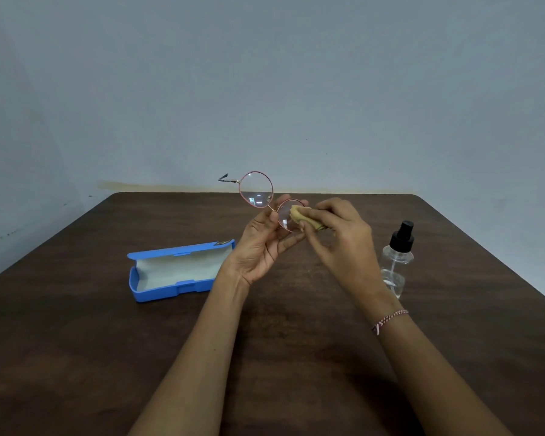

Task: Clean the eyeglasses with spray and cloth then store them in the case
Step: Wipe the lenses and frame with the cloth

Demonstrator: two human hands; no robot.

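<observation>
Round pink-rimmed eyeglasses (255, 189) are held up above the dark wooden table (296, 341), tilted with one lens high and left. My left hand (258, 247) pinches the frame near the bridge and the lower lens. My right hand (340, 234) holds a bunched yellow cloth (302, 215) against the lower right lens. The blue case (177, 272) lies open on the table to the left, its pale lining showing. A clear spray bottle (397, 256) with a black nozzle stands upright to the right, behind my right wrist.
A pale grey wall rises just behind the table's far edge. The table's left and right edges slant outward toward me. A red-and-white thread bracelet circles my right wrist.
</observation>
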